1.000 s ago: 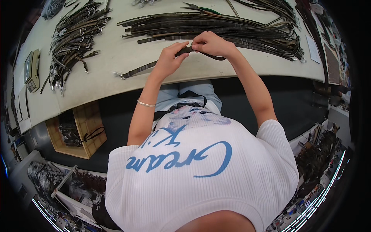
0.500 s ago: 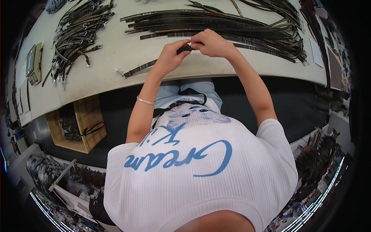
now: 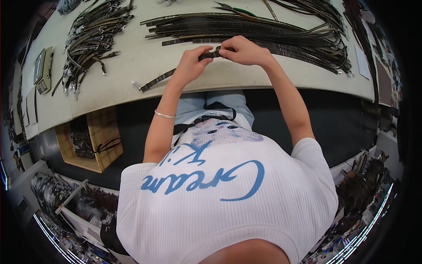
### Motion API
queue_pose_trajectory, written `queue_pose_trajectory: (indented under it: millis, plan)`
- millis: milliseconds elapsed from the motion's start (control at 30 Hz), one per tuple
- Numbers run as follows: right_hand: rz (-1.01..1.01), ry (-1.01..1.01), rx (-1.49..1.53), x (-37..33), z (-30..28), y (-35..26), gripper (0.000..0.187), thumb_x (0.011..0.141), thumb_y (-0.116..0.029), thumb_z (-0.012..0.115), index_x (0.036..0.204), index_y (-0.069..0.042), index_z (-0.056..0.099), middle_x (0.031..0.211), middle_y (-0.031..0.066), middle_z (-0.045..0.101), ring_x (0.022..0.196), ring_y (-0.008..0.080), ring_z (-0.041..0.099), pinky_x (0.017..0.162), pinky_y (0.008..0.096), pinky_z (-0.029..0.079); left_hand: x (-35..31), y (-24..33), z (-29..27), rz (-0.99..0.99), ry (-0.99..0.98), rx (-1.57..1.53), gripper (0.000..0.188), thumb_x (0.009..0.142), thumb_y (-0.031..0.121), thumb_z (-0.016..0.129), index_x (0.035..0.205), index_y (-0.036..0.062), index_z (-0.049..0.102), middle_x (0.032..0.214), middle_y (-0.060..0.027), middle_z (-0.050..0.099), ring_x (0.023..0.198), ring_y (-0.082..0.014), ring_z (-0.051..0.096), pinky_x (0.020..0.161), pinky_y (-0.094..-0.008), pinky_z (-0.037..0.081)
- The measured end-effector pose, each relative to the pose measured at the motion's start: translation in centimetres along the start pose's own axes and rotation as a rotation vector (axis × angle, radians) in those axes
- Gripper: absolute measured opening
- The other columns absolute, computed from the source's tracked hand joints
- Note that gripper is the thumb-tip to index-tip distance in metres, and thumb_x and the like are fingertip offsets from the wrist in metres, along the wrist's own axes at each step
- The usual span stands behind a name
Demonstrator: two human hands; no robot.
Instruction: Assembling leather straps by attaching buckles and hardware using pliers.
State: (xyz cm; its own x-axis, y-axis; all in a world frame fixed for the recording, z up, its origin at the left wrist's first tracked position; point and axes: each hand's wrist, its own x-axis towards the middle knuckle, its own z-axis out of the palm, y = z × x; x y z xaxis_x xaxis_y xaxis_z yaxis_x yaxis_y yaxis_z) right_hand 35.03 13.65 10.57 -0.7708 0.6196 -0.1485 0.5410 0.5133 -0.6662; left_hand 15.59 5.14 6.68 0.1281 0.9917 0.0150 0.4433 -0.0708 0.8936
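Observation:
A dark patterned strap [image 3: 159, 80] runs from my fingers down to the table's front edge, where its metal-fitted end [image 3: 140, 89] lies. My left hand [image 3: 192, 64] is closed around the strap, thumb on the near side. Close beside it on the right, my right hand [image 3: 244, 51] pinches the strap's other end, where a small loop or fitting shows; its details are too small to make out. Just beyond my hands lies a long bundle of similar dark straps [image 3: 246, 31], bending round at the right.
A heap of short straps with metal buckles [image 3: 90, 46] lies at the left, beside a scale-like device [image 3: 43, 70]. Green-handled pliers [image 3: 236, 9] rest beyond the bundle. Under the table's left side stands a wooden box [image 3: 104, 141]. A white paper [image 3: 362, 62] lies far right.
My right hand has shifted slightly, and more of the strap end now shows between my hands. The whole view has moved a little; the strap stays held.

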Motion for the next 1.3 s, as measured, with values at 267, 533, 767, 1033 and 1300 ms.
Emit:
queue_pose_trajectory:
  millis: [267, 533, 767, 1033, 1300]
  plan:
    - [0.093, 0.004, 0.236, -0.1, 1.3, 1.0, 0.023, 0.085, -0.020, 0.058, 0.083, 0.002, 0.065, 0.065, 0.0106, 0.059, 0.060, 0.0187, 0.052, 0.058, 0.0333, 0.041, 0.3, 0.2, 0.0, 0.074, -0.030, -0.013, 0.034, 0.080, 0.004, 0.069, 0.114, 0.0011, 0.062, 0.088, -0.0098, 0.067, 0.075, -0.0126, 0.058, 0.071, -0.0261, 0.047]
    - [0.125, -0.046, 0.448, -0.3, 2.6, 1.9, 0.023, 0.091, -0.020, 0.058, 0.084, 0.001, 0.063, 0.067, -0.0020, 0.055, 0.065, 0.0058, 0.045, 0.059, 0.0251, 0.037, 0.0, 0.7, 0.2, -0.012, -0.066, -0.041, 0.033, 0.079, 0.003, 0.068, 0.111, -0.0008, 0.062, 0.089, -0.0146, 0.068, 0.076, -0.0181, 0.062, 0.071, -0.0284, 0.048]
    - [0.155, 0.057, 0.802, -0.9, 3.5, 0.8, 0.023, 0.085, -0.022, 0.062, 0.085, 0.000, 0.067, 0.064, 0.0038, 0.057, 0.063, 0.0093, 0.047, 0.057, 0.0270, 0.039, -0.1, 0.5, 0.3, -0.005, -0.034, -0.073, 0.032, 0.081, 0.002, 0.067, 0.113, -0.0007, 0.061, 0.090, -0.0101, 0.069, 0.077, -0.0123, 0.060, 0.072, -0.0261, 0.048]
    - [0.054, 0.237, 0.184, -0.3, 4.3, -0.3, 0.020, 0.081, -0.021, 0.062, 0.083, -0.002, 0.067, 0.069, 0.0147, 0.063, 0.061, 0.0258, 0.058, 0.057, 0.0356, 0.044, -0.1, 1.0, 0.4, 0.027, -0.055, -0.061, 0.031, 0.082, 0.002, 0.065, 0.113, -0.0019, 0.060, 0.094, -0.0128, 0.069, 0.079, -0.0143, 0.062, 0.072, -0.0259, 0.048]
    - [0.050, 0.145, 0.308, -0.4, 3.0, 1.2, 0.023, 0.084, -0.025, 0.064, 0.086, -0.002, 0.066, 0.069, 0.0096, 0.063, 0.063, 0.0249, 0.060, 0.062, 0.0377, 0.047, -1.1, 2.9, -0.4, 0.028, 0.044, 0.026, 0.030, 0.082, 0.006, 0.067, 0.111, -0.0022, 0.061, 0.095, -0.0150, 0.069, 0.076, -0.0180, 0.062, 0.069, -0.0268, 0.048]
